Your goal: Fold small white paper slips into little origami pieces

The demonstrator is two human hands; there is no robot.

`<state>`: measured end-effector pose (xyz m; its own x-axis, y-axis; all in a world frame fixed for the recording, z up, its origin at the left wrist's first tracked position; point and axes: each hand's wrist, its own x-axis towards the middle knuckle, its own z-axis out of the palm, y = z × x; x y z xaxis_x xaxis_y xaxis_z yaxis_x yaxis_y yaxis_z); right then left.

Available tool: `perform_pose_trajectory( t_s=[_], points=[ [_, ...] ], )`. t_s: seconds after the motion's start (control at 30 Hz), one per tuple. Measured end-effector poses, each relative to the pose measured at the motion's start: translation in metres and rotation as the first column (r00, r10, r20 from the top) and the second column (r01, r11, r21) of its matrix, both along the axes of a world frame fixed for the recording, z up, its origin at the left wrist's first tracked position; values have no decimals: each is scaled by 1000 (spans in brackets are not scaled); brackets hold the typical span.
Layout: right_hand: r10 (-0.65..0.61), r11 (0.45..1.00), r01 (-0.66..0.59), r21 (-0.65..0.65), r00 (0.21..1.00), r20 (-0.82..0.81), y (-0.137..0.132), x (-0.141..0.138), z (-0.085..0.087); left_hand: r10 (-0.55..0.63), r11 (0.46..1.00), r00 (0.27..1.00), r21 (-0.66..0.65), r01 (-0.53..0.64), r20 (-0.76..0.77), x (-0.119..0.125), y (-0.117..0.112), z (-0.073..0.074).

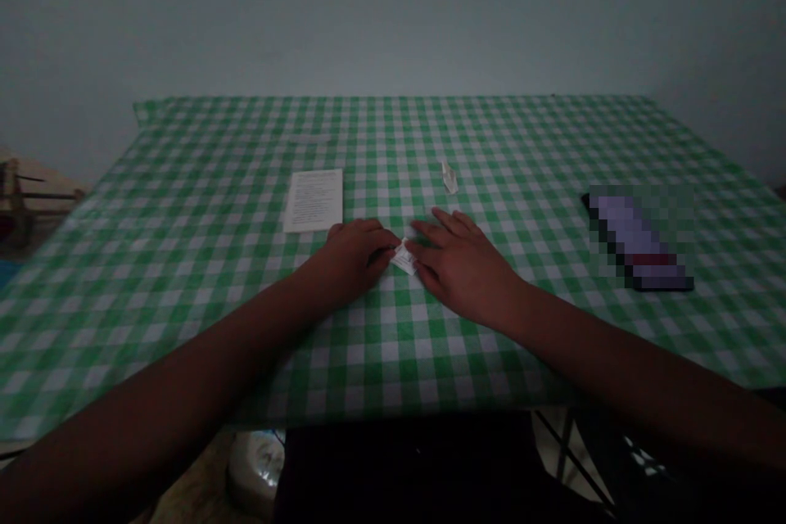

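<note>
Left hand: the left hand rests at the centre of the frame, its fingers pressed together, the tips on the left end of the paper.
Right hand: the right hand lies flat just beside it, its fingers slightly spread, the lower tips against the paper's right end.
Paper: a small folded white paper sits between both hands, on the surface.
Surface: a green-and-white gingham cloth surface fills the middle of the frame.
Nearby: a white printed rectangular sheet lies left of centre, a small folded white paper scrap above the right hand, and a dark flat pixelated rectangular object at right.
</note>
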<state>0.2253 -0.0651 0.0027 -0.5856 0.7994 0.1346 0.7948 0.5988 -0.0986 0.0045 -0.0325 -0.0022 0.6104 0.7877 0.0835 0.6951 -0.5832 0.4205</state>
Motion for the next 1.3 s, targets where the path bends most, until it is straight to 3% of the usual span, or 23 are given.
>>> perform_pose_trajectory(
  t_s=[0.3, 0.57, 1.0, 1.3],
  points=[
    [-18, 998, 25, -52, 992, 125, -12, 0, 6, 12, 997, 997, -78, -6, 80, -3, 4, 4],
    [16, 995, -2, -104, 991, 132, -13, 1, 7, -21, 993, 987, -111, 39, 160, -4, 7, 5],
    [2, 995, 12, -98, 990, 142, -13, 1, 7, 97, 979, 989, -188, -74, 115, 0, 6, 8],
    [3, 995, 11, -97, 990, 139, -14, 0, 7, 88, 975, 984, -215, -54, 156, 0, 5, 12]
  ],
)
